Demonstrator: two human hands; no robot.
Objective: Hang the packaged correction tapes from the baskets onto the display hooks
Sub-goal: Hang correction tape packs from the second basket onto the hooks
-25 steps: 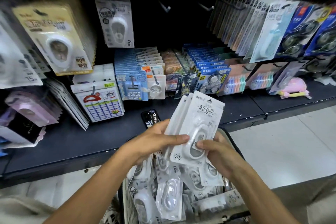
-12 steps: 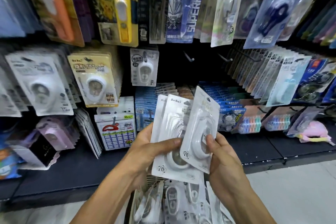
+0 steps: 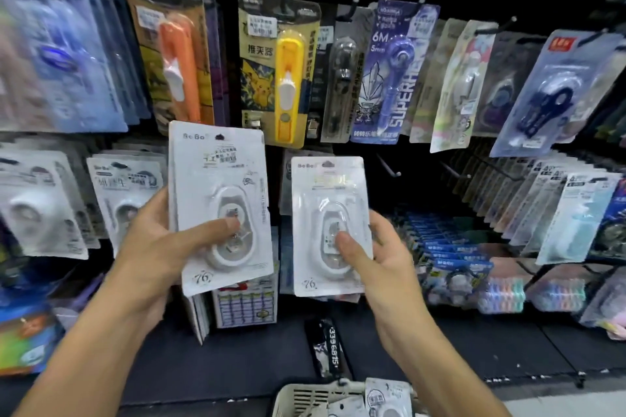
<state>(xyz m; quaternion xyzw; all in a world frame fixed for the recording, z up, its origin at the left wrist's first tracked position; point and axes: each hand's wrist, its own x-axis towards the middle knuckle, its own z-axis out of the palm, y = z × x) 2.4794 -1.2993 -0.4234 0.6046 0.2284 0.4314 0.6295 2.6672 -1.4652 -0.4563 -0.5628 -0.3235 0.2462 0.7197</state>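
Your left hand point(image 3: 152, 244) grips a stack of correction tapes point(image 3: 220, 203) above the basket point(image 3: 305, 398); your right hand point(image 3: 379, 257) pinches a single pack point(image 3: 328, 223) beside the stack

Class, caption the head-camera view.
Each hand, left hand and right hand, holds white packaged correction tape before display hooks.

The white pack point(image 3: 220, 206) reads "BoBo" and "76"; the purple pack point(image 3: 389, 78), "6M".

I'm looking at a stationery shop: carded goods hang in rows from display hooks point(image 3: 389, 167) on a dark wall, price stickers point(image 3: 261, 25) on the packs, more stock stacked along the shelf point(image 3: 237, 359) below.
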